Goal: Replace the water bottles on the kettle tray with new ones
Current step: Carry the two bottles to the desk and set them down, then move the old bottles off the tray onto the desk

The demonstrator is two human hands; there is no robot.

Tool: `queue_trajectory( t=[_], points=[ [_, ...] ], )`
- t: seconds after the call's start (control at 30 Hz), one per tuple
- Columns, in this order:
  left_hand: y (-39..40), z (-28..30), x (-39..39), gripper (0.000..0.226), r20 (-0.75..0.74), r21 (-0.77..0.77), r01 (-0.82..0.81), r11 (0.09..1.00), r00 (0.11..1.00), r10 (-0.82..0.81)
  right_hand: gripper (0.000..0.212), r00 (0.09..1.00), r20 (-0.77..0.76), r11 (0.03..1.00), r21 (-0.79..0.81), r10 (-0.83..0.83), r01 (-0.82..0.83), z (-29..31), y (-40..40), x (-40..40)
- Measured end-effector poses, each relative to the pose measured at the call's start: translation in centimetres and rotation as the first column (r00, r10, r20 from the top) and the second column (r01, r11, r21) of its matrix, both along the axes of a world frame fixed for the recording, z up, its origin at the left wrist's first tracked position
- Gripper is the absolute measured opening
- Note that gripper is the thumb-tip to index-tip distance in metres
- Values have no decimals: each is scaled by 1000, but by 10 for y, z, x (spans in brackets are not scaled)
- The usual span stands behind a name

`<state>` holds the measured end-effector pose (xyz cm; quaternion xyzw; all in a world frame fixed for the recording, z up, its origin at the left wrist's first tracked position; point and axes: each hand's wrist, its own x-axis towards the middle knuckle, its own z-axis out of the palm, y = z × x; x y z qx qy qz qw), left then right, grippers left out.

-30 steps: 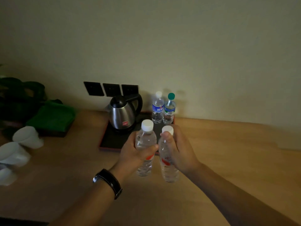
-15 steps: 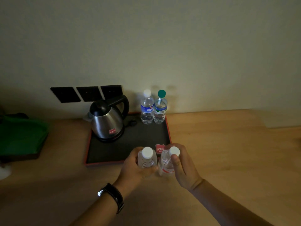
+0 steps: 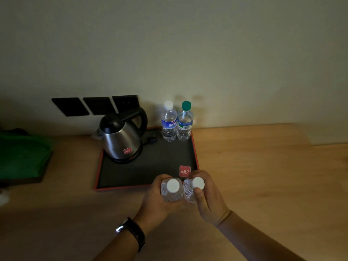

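Hands, left [image 3: 157, 201] and right [image 3: 209, 200], each grip closed round one bottle, seemingly two more on tray [image 3: 145, 186].

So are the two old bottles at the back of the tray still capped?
Capped and upright. The blue-label bottle wears a white cap, the green-cap bottle its green one; both stand in the tray's back right corner.

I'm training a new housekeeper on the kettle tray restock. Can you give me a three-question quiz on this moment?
1. True or false: the green-capped bottle stands on the tray.
2. Which hand wears the wristwatch? A) left B) right
3. How many bottles are in view in all?

Key:
1. True; it stands in the back right corner beside the white-capped blue-label bottle, right of the kettle.
2. A; the left hand and right hand each hold one new white-capped bottle.
3. Four.
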<state>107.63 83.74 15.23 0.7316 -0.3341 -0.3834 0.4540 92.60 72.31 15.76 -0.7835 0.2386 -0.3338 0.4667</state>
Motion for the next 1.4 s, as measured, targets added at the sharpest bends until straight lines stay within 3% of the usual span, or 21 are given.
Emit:
queue_trajectory(
  t=[0.17,0.4,0.5,0.6,0.7,0.77,0.9,1.0,1.2,1.4],
  points=[
    [-3,-2,4,73,-6,23,32,999,999,-31,44,1000,-15,1000,24,-4,4,1,-2,4],
    [-7,17,24,86,27,-38,146,989,989,-145,45,995,102,999,-43,13,-9,14,-16,1],
    [-32,42,41,60,57,-197,40,979,998,-29,38,988,152,996,-67,-39,50,26,-50,21],
    [-87,63,68,39,50,-234,-91,968,993,105,23,973,22,973,-16,-229,229,36,-99,65],
    [-141,67,94,48,99,-159,-151,976,981,168,54,923,-236,936,107,-303,334,35,-138,108],
    [-167,66,104,50,72,-98,-180,979,980,187,72,919,-302,933,174,-254,315,33,-155,127],
    [-199,58,112,40,1,-68,-156,985,988,157,49,940,-286,953,184,-184,242,29,-170,142],
    [-199,57,108,35,65,-50,-194,980,978,197,39,934,-304,952,180,-187,249,26,-170,131],
    [-191,90,74,23,237,-161,66,985,971,-26,24,953,-107,921,247,-283,301,44,-154,76],
    [-227,130,-5,28,313,-164,359,919,902,-297,24,872,-22,852,204,-489,483,69,-149,-35]
  ],
)
